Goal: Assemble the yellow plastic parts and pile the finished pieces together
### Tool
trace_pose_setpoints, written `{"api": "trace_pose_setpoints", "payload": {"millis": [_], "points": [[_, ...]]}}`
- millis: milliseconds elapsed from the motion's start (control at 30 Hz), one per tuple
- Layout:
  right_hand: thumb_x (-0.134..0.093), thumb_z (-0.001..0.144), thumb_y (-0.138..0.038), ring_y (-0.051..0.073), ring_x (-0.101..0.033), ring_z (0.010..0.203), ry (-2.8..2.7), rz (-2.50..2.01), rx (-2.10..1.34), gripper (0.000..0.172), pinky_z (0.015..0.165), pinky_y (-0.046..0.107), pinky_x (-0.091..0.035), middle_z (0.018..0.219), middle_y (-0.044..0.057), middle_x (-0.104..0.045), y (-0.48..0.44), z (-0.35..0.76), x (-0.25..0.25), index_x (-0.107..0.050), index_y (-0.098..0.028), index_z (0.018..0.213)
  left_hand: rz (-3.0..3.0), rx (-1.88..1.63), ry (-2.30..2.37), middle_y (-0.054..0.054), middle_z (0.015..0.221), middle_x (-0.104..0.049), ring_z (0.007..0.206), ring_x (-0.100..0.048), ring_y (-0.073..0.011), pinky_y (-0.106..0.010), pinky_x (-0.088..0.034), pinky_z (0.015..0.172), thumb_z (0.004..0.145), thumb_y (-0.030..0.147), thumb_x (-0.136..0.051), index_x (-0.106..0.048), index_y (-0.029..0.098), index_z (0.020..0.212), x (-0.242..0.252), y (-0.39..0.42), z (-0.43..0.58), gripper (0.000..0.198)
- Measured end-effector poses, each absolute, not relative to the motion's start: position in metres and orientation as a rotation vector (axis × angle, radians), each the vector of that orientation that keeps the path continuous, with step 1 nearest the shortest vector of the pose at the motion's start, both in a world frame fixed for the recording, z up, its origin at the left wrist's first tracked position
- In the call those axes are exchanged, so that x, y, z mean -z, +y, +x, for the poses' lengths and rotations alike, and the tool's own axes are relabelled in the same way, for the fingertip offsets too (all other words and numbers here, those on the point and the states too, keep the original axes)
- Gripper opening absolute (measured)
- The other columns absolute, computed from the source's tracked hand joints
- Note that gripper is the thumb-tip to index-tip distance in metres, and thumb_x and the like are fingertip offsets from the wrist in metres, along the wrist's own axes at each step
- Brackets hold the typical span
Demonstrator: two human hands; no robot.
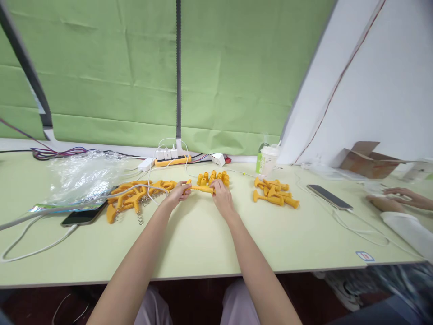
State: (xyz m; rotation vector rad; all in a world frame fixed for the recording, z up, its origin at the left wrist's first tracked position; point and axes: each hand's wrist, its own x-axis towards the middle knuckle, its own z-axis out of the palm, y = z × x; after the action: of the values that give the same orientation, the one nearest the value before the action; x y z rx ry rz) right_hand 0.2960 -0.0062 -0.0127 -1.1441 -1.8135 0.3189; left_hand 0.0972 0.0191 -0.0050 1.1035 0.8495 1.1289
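Note:
My left hand (178,193) and my right hand (221,194) both grip one long orange plastic part (202,189), held level just above the pale green table (203,243). Each hand is closed round one end of it. Just behind it stands a cluster of short orange caps (213,177). To the left lies a heap of orange parts with metal springs (135,196). To the right lies a smaller pile of orange T-shaped parts (274,192).
A phone (84,216) and crumpled clear plastic bag (84,176) lie at the left, with white cables. A power strip (171,158) and a lidded cup (269,159) stand at the back. Another person's hands (394,198), a second phone (329,197) and a cardboard box (367,159) are at the right.

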Motion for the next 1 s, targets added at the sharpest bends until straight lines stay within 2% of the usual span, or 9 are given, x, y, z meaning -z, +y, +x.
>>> {"api": "trace_pose_setpoints", "payload": {"millis": [133,267,500,633,800,1000], "points": [[-0.068,0.070,-0.028,0.021,-0.064,0.090,-1.634,-1.090,-0.683,0.045,0.084,0.042,-0.053,0.119,0.009,-0.056,0.003,0.296,0.018,-0.052,-0.025,0.111,1.071,-1.199,0.909,0.013,0.049,-0.033,0.033,-0.022,-0.0012,-0.014,-0.008,0.039,0.072,0.036,-0.067,-0.036,0.023,0.093,0.004,0.021,0.098,0.039],[-0.067,0.072,-0.042,0.019,-0.068,0.076,-1.453,-0.975,-0.949,0.041,0.082,0.041,-0.054,0.112,0.010,-0.061,0.010,0.298,0.016,-0.056,-0.022,0.106,1.112,-1.237,0.877,0.013,0.049,-0.033,0.032,-0.021,-0.0012,-0.014,-0.008,0.039,0.072,0.039,-0.067,-0.038,0.023,0.092,0.002,0.023,0.100,0.038],[-0.079,0.056,-0.037,0.020,-0.066,0.090,-1.441,-0.917,-0.922,0.043,0.090,0.041,-0.051,0.105,0.005,-0.064,0.005,0.298,0.008,-0.057,-0.023,0.089,1.072,-1.196,0.937,0.014,0.047,-0.025,0.032,-0.017,-0.0015,-0.015,-0.004,0.039,0.074,0.042,-0.065,-0.042,0.021,0.089,0.000,0.022,0.099,0.035],[-0.078,0.057,-0.036,0.020,-0.065,0.094,-1.460,-0.925,-0.830,0.037,0.094,0.042,-0.048,0.107,0.005,-0.062,0.005,0.297,0.008,-0.055,-0.023,0.084,1.119,-1.201,0.896,0.013,0.048,-0.027,0.033,-0.018,-0.0013,-0.015,-0.005,0.039,0.073,0.042,-0.066,-0.043,0.021,0.090,-0.001,0.018,0.100,0.036],[-0.078,0.055,-0.039,0.021,-0.065,0.092,-1.445,-0.955,-0.833,0.041,0.093,0.043,-0.048,0.105,0.005,-0.062,0.006,0.298,0.009,-0.052,-0.023,0.083,1.183,-1.194,0.919,0.014,0.046,-0.028,0.033,-0.019,-0.0018,-0.016,-0.006,0.039,0.073,0.044,-0.066,-0.042,0.022,0.092,0.000,0.017,0.101,0.038],[-0.075,0.060,-0.039,0.021,-0.064,0.092,-1.440,-0.988,-0.846,0.039,0.089,0.040,-0.050,0.108,0.006,-0.062,0.004,0.298,0.008,-0.053,-0.023,0.089,1.295,-1.179,0.908,0.015,0.046,-0.028,0.035,-0.020,-0.0021,-0.017,-0.010,0.040,0.067,0.042,-0.072,-0.043,0.022,0.097,0.005,0.023,0.101,0.046]]}}
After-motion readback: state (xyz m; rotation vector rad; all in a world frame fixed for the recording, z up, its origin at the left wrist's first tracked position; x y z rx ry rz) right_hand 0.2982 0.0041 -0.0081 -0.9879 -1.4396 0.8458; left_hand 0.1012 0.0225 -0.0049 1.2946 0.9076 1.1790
